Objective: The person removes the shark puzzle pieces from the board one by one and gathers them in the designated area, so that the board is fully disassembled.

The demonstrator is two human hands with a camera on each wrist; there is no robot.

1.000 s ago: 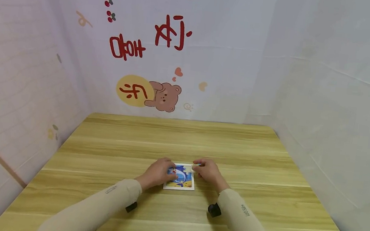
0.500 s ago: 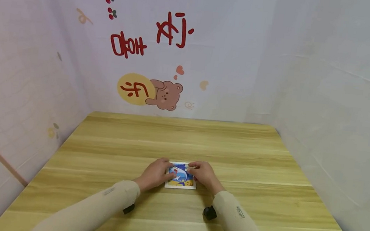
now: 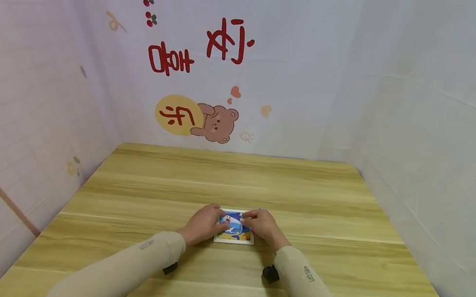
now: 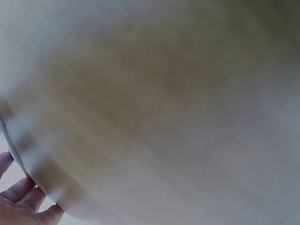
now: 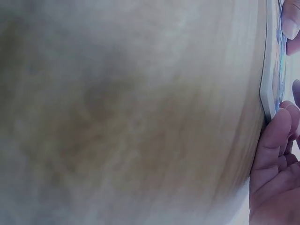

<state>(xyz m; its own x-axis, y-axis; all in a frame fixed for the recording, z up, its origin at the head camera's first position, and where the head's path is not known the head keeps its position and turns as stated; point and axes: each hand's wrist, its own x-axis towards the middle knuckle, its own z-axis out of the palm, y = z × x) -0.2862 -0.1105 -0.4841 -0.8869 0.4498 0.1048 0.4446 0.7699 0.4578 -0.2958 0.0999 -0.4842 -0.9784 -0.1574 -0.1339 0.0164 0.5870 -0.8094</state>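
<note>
A small jigsaw puzzle (image 3: 234,235) in a white frame lies flat on the wooden table, its picture mostly blue with some white and yellow. My left hand (image 3: 203,224) rests at its left side, thumb on the picture and forefinger at the upper left. From the other side my right hand (image 3: 265,226) reaches over the upper right part, fingertips on the picture. A small blue bit shows just beyond the right knuckles. The right wrist view has the right thumb (image 5: 276,129) at the frame's corner; whether these fingers pinch a piece I cannot tell.
The wooden table (image 3: 152,168) reaches back to a pale wall hanging (image 3: 299,77) printed with red characters and a bear. More pale cloth (image 3: 431,156) stands on the right and left sides. A black wrist device (image 3: 270,274) hangs under the right sleeve.
My right hand has come left from beside the frame onto the picture's upper right. The left hand stays at the left side. A blue bit has appeared beyond the right knuckles.
</note>
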